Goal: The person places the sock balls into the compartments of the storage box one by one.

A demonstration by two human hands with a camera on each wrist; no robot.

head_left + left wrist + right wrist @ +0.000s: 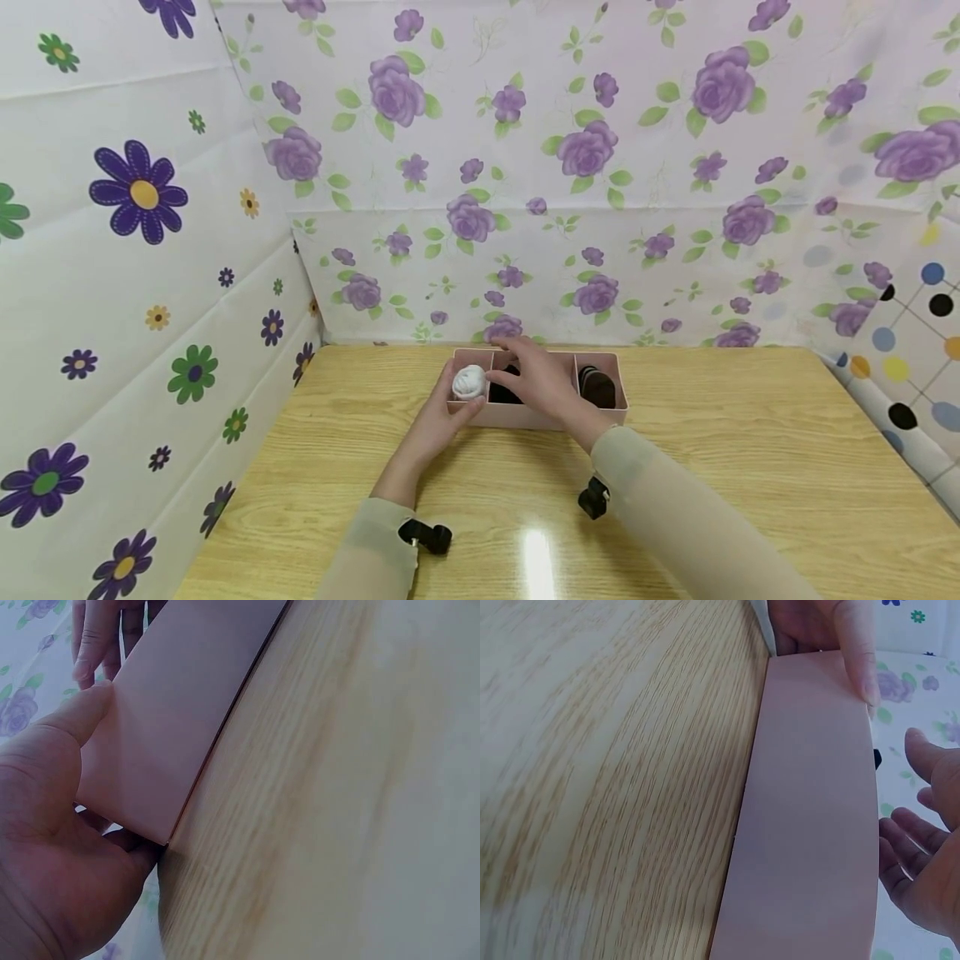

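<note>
A long pink divided box (525,418) stands on the table, lengthwise across the view. A white rolled-up cloth bundle (469,382), like a rolled sock, fills its left compartment. In the middle compartment is a black bundle (504,388), partly hidden by my right hand. The right compartment holds a dark brown bundle (597,387) with pale stripes. My left hand (441,419) grips the box's left end, its thumb on the front rim, as the left wrist view also shows. Above the middle compartment, my right hand (542,385) hovers with loosely bent fingers, apparently holding nothing.
The box sits near the back edge of the wooden table (720,475). Behind it hangs a white cloth with purple roses (592,154). A flower-patterned cloth (142,317) lines the left side, and a dotted one (911,350) the right.
</note>
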